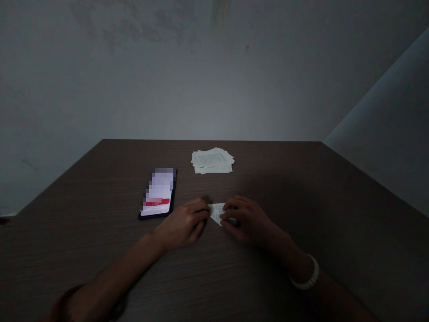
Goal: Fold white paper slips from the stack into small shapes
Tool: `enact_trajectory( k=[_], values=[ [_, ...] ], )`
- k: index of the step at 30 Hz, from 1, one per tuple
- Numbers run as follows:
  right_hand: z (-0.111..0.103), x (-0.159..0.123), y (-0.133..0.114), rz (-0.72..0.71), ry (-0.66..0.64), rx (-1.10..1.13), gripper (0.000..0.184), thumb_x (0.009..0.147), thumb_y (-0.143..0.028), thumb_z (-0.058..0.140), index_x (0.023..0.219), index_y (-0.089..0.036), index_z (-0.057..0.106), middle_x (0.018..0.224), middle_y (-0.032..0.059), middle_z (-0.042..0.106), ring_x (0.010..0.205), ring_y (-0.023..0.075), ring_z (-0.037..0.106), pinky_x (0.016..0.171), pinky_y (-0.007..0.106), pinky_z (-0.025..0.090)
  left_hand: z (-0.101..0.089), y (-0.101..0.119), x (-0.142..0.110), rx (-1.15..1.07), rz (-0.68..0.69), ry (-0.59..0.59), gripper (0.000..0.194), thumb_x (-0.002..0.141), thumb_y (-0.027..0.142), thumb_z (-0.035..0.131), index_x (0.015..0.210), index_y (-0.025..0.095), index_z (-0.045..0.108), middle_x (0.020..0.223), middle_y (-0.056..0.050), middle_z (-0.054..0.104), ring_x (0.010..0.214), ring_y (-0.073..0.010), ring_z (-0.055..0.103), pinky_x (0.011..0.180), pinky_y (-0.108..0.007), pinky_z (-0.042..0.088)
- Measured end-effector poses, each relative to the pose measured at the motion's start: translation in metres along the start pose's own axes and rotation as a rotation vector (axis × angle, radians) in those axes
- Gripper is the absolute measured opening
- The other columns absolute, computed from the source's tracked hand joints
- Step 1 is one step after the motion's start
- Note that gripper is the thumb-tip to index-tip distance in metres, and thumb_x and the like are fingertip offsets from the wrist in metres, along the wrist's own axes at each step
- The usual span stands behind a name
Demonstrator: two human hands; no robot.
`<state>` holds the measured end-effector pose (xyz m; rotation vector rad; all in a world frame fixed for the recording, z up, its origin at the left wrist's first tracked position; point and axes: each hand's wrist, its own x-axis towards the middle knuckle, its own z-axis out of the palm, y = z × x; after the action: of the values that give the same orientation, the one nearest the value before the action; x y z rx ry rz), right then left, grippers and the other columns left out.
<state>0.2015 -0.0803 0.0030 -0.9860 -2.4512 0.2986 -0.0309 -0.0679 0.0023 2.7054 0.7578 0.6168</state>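
Observation:
A small piece of printed paper (217, 211), folded to a pointed shape, lies on the table between my hands. My left hand (187, 222) has its fingers curled together at the paper's left corner. From the other side, the bent fingers and thumb of my right hand (250, 219) close over the paper's right part and hide it. A white beaded bracelet (312, 273) circles my right wrist. Beyond the hands is a loose stack of printed paper pieces (212, 161).
Left of my left hand lies a phone (157, 192), its screen lit and partly blurred out. The dark brown wooden table (284, 179) reaches back to a grey, stained wall (214, 89). Another wall surface slants in at the right. The light is dim.

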Motion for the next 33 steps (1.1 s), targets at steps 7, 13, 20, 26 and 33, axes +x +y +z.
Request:
enact_trajectory(
  k=[7,13,20,26,33],
  values=[
    [0.002,0.000,0.001,0.001,-0.004,-0.016,0.008,0.084,-0.022,0.061,0.083,-0.020,0.068,0.090,0.0042,0.064,0.084,0.0176,0.055,0.077,0.031,0.043,-0.003,0.005,0.005,0.075,-0.025,-0.113,0.045,0.080,0.005,0.046,0.122,0.013,0.058,0.100,-0.011,0.054,0.095,-0.0246,0.053,0.087,-0.044,0.049],
    [0.003,0.000,0.002,-0.002,-0.017,-0.045,0.006,0.084,-0.024,0.062,0.085,-0.020,0.066,0.092,0.0042,0.064,0.085,0.0186,0.055,0.077,0.032,0.042,-0.002,0.004,0.004,0.061,-0.030,-0.105,0.046,0.080,0.006,0.046,0.123,0.014,0.058,0.101,-0.011,0.053,0.096,-0.0250,0.051,0.087,-0.044,0.048],
    [0.002,0.000,0.001,0.004,-0.028,-0.040,0.007,0.083,-0.024,0.062,0.089,-0.021,0.065,0.093,0.0038,0.063,0.087,0.0189,0.054,0.079,0.033,0.041,-0.004,0.001,0.004,-0.057,-0.064,-0.065,0.043,0.080,0.004,0.045,0.117,0.016,0.062,0.101,-0.008,0.055,0.096,-0.0217,0.054,0.085,-0.039,0.049],
    [0.000,0.000,0.000,0.007,-0.029,-0.025,0.006,0.083,-0.022,0.061,0.089,-0.020,0.063,0.092,0.0040,0.062,0.087,0.0192,0.053,0.078,0.033,0.041,-0.001,-0.006,-0.001,-0.111,-0.009,0.044,0.029,0.082,0.005,0.044,0.096,0.014,0.068,0.101,-0.008,0.063,0.095,-0.0199,0.058,0.088,-0.037,0.050],
    [-0.001,0.000,-0.006,-0.033,-0.019,-0.056,0.017,0.081,-0.015,0.059,0.098,-0.020,0.058,0.107,0.0081,0.057,0.097,0.0217,0.050,0.085,0.036,0.039,-0.002,-0.007,-0.002,-0.086,0.009,0.051,0.028,0.082,0.006,0.044,0.092,0.014,0.069,0.100,-0.008,0.066,0.095,-0.0207,0.060,0.087,-0.038,0.051]
  ],
)
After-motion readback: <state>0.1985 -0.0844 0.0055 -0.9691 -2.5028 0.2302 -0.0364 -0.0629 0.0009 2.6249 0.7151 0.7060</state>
